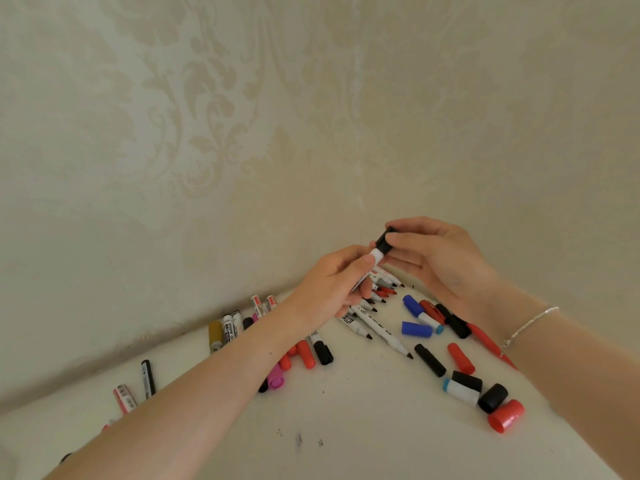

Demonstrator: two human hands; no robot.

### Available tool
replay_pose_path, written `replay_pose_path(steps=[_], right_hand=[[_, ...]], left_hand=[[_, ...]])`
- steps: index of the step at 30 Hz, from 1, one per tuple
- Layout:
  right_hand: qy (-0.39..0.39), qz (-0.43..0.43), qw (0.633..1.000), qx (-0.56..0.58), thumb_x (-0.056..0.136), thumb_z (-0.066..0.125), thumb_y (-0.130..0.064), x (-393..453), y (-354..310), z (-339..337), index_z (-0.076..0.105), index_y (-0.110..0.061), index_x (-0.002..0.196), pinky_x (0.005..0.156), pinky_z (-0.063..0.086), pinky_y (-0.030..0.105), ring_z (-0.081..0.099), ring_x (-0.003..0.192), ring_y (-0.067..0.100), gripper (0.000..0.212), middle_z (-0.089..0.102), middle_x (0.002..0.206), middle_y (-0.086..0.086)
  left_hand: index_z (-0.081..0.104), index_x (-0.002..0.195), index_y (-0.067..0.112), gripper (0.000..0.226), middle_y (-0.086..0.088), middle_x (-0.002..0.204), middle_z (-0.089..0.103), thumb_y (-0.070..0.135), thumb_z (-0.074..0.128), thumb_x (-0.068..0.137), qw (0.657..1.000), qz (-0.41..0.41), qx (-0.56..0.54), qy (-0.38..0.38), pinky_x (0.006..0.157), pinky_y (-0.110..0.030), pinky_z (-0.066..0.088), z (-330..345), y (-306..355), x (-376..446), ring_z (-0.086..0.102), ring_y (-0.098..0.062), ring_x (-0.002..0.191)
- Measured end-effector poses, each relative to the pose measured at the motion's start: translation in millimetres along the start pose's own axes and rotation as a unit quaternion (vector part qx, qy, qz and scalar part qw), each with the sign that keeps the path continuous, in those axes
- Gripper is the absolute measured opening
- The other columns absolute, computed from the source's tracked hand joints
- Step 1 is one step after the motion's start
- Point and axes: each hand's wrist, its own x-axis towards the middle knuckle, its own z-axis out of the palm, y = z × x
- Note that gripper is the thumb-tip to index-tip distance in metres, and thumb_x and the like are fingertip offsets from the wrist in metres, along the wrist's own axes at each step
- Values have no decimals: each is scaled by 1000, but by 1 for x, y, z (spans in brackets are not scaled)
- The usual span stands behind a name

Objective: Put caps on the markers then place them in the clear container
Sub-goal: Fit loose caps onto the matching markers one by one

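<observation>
White marker (pixel 371 263) gripped in our left hand (pixel 332 285), fingers curled round its barrel. Our right hand (pixel 436 258) pinches the black cap (pixel 385 241) on its tip. Loose caps and markers litter the counter (pixel 346 410) below.

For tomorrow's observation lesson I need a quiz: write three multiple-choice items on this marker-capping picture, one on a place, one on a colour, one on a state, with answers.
1. Where does the large red cap lie?
A. on the table, near right
B. in the left hand
C. on the wall

2. What colour is the cap on the held marker?
A. blue
B. black
C. pink

3. What is the right hand doing?
A. lying flat on the table
B. pinching the cap
C. hanging idle

Answers: 1 A, it rests beside a black cap; 2 B, it is dark above the white barrel; 3 B, its fingertips close on the cap while the left hand grips the barrel.
</observation>
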Motion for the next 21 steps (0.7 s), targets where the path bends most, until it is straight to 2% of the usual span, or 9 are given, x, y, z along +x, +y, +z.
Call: replay_pose_path(steps=[4, 8, 12, 17, 21], right_hand=[[14, -13, 995, -101, 83, 67, -1, 1, -1, -2, 69, -6, 101, 74, 58, 23, 73, 81, 18, 19, 74, 93, 9], [21, -32, 991, -126, 81, 69, -1, 1, -3, 1, 70, -5, 99, 70, 58, 19, 73, 77, 16, 18, 74, 90, 10], [56, -61, 987, -141, 81, 70, -4, 5, -5, 6, 71, -8, 95, 80, 57, 23, 73, 79, 17, 15, 74, 89, 9], [91, -72, 982, -149, 81, 71, -5, 7, -1, 7, 72, -10, 96, 82, 56, 24, 72, 81, 17, 16, 73, 88, 8], [107, -73, 975, -181, 79, 73, -7, 7, 4, 7, 72, -11, 96, 74, 55, 17, 72, 77, 14, 17, 74, 85, 5]], left_hand=[[65, 104, 22, 19, 0, 63, 51, 29, 47, 100, 1000, 5, 6, 18, 36, -15, 22, 1, -2, -1, 28, -5, 42], [67, 108, 18, 22, -3, 62, 50, 28, 49, 99, 999, 12, -12, 48, 35, -16, 21, 4, -4, 1, 29, -5, 39], [69, 107, 13, 24, 0, 59, 51, 27, 52, 98, 996, 20, -43, 80, 35, -16, 21, 8, -3, 9, 29, -7, 39], [69, 105, 5, 25, -1, 54, 49, 22, 52, 98, 994, 23, -41, 96, 34, -14, 23, 13, -2, 16, 29, -5, 35], [71, 104, 11, 23, 5, 49, 50, 26, 54, 97, 992, 47, 3, 117, 40, -14, 29, 16, -13, 17, 35, -4, 39]])
